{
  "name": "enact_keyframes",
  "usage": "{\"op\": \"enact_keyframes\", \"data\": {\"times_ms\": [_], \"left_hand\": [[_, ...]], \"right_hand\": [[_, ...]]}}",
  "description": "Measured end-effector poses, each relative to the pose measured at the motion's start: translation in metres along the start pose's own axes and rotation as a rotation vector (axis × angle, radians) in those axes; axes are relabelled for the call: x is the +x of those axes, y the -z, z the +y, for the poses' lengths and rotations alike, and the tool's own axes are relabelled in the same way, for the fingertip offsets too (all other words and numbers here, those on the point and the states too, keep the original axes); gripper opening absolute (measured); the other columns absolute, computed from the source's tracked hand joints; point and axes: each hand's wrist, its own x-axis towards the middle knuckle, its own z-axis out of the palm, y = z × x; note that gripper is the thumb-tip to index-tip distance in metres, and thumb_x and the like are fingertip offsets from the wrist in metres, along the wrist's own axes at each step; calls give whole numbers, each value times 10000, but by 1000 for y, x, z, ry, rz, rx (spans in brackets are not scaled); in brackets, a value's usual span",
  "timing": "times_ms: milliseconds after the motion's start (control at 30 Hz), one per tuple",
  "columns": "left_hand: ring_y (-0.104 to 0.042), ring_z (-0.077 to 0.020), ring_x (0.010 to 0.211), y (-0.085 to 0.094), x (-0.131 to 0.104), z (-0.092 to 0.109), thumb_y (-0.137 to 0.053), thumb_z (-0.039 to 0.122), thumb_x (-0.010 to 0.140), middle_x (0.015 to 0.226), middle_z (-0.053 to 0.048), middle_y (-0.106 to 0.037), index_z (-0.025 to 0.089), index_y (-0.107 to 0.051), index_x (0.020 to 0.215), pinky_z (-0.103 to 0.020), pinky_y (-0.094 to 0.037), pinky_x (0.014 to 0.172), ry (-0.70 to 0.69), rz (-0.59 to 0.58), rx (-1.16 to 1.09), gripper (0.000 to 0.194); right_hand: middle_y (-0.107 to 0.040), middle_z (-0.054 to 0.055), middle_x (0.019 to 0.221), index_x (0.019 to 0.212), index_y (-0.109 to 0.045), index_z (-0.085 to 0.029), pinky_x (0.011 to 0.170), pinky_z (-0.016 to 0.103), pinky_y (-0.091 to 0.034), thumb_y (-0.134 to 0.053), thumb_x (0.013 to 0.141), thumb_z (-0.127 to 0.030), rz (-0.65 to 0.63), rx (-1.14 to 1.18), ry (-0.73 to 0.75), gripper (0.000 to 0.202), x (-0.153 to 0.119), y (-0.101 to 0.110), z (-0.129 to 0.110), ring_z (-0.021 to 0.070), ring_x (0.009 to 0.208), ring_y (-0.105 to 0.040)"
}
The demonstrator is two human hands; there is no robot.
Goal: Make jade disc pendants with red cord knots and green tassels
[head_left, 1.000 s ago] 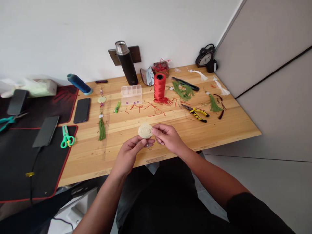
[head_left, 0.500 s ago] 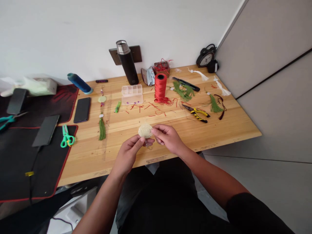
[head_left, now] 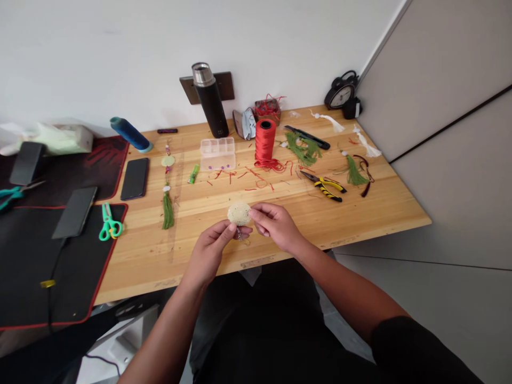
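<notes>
Between my two hands, above the table's front part, is a pale yellow, speckled round disc [head_left: 239,213]. My left hand [head_left: 211,246] pinches its lower left edge, and a small silvery fitting [head_left: 239,233] hangs below the disc by those fingers. My right hand [head_left: 276,226] grips the right edge of the disc between thumb and fingers. Beyond the hands lie short red thread scraps [head_left: 256,178] and a red thread spool [head_left: 264,141]. A finished-looking pendant with a pale disc [head_left: 168,160] and green tassel [head_left: 167,210] lies to the left.
Pliers [head_left: 325,185], a utility knife [head_left: 308,138] and green tassels [head_left: 303,149] lie at right. A bead box [head_left: 218,154], black flask [head_left: 211,104] and blue thread spool [head_left: 131,134] stand toward the wall. Green scissors [head_left: 109,223] and phones [head_left: 135,178] are at left.
Both hands keep their hold on the disc, which has turned slightly to show more of its face. The camera view has shifted a little.
</notes>
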Motion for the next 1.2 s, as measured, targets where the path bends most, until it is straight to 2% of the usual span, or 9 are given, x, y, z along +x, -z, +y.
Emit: {"op": "enact_keyframes", "data": {"times_ms": [233,533,733,900,1100,1200], "left_hand": [[-739,-233,959,-1,0,4,-760,466,974,1017,-93,-836,195,-815,962,-352,-537,957,-11,18,99,277],[-752,-237,965,-1,4,2,-756,505,966,1073,-105,-833,181,-803,1098,-374,-563,970,-43,29,101,353],[-761,-247,935,-4,6,3,-733,561,961,977,-109,-834,170,-797,970,-378,-583,934,-50,59,155,396],[-760,-241,962,-4,5,3,-740,543,956,1061,-107,-831,178,-773,1076,-371,-587,932,-101,94,169,385],[-753,-242,995,-2,6,1,-708,499,984,1053,-100,-825,178,-767,1075,-370,-573,950,-110,102,222,339],[-736,-262,1114,-1,3,-1,-687,476,995,1193,-115,-804,192,-745,1213,-398,-551,1008,-138,163,310,362]], "right_hand": [[-475,-78,569,969,-734,-186,474,257,-299,-787,881,-591,5,-10,-14,418,0,0,2,93,489,-395],[-463,-85,556,953,-728,-185,470,253,-294,-783,898,-558,9,10,9,381,1,0,3,90,479,-381],[-462,-83,550,966,-740,-185,464,255,-275,-790,896,-552,37,19,-2,378,2,0,7,92,477,-376],[-448,-84,530,948,-734,-184,470,257,-264,-780,909,-547,44,17,-7,368,2,0,8,92,475,-362],[-449,-83,539,945,-727,-181,473,258,-257,-794,891,-561,48,40,-28,390,4,-1,11,92,477,-366],[-451,-81,542,946,-731,-183,476,260,-252,-796,884,-570,60,40,-31,398,4,0,11,92,479,-363]]}}
